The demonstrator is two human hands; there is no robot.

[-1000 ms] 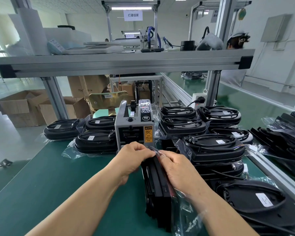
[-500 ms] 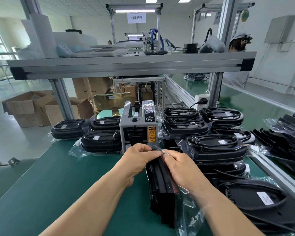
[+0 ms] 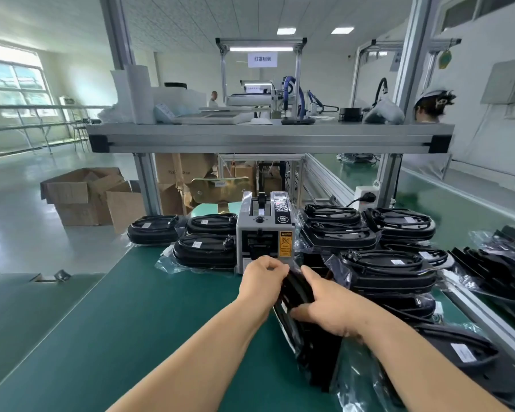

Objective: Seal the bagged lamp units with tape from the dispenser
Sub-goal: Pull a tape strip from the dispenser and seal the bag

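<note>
A black lamp unit in a clear bag point(image 3: 312, 346) stands on edge on the green bench, just in front of the grey tape dispenser point(image 3: 265, 233). My left hand point(image 3: 263, 278) pinches the bag's top end close to the dispenser's front slot. My right hand point(image 3: 327, 307) grips the unit's upper edge from the right, thumb on the near side. Whether tape is in my fingers cannot be made out.
Stacks of bagged lamp units sit left of the dispenser point(image 3: 204, 249) and right of it point(image 3: 390, 269), with more along the right rail point(image 3: 493, 269). An aluminium shelf point(image 3: 268, 138) spans overhead. Cardboard boxes point(image 3: 84, 197) stand on the floor to the left. A person's head shows at the far right.
My right hand has slid down from the bag's top onto the unit's upper edge and side. My left hand stays at the bag's top. The camera has tilted upward.
</note>
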